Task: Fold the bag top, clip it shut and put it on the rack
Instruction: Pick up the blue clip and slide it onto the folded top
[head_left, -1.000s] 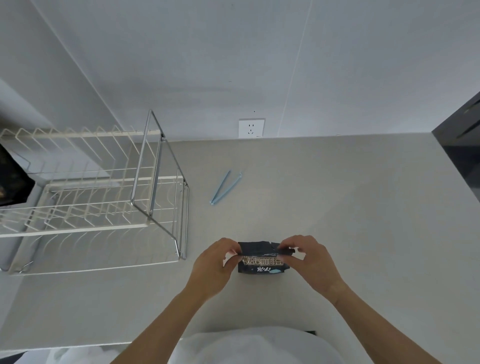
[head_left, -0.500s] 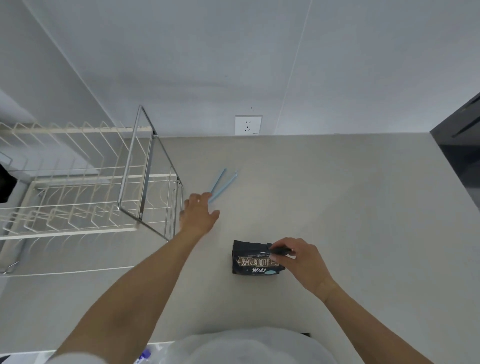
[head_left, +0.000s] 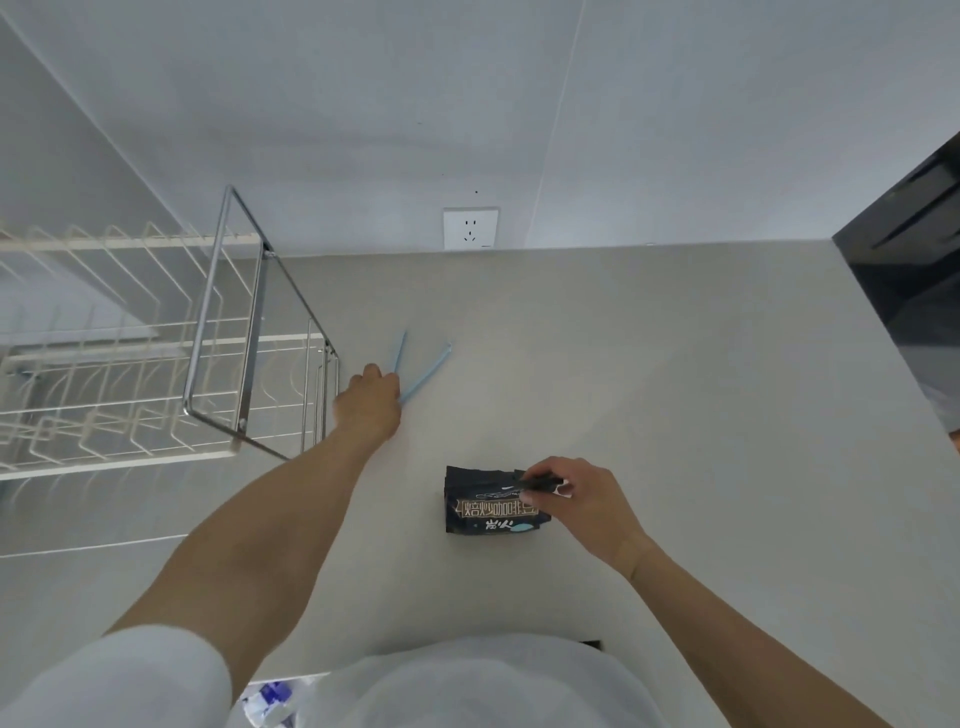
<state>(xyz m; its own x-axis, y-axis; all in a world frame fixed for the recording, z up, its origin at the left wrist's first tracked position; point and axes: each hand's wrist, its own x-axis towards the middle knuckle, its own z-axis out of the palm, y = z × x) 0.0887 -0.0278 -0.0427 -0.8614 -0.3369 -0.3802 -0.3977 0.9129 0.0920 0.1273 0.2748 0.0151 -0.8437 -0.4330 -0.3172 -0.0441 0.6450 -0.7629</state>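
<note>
A small black bag (head_left: 483, 506) with gold lettering lies on the grey counter (head_left: 649, 415), its top edge folded over. My right hand (head_left: 576, 499) pinches that folded top at the bag's right end. A light blue clip (head_left: 423, 371), spread open in a V, lies further back on the counter. My left hand (head_left: 370, 402) is stretched out to it and closes on the hinged end of the clip. The wire rack (head_left: 156, 364) stands at the left.
A chrome frame (head_left: 228, 322) forms the rack's near right end, close to my left hand. A wall socket (head_left: 470, 228) sits behind the counter. A black appliance (head_left: 914, 291) borders the counter on the right.
My left hand let go of the bag, reached forward and left, and now grips the blue clip's hinged end. The clip's arms have spread wider. My right hand keeps pinching the fold.
</note>
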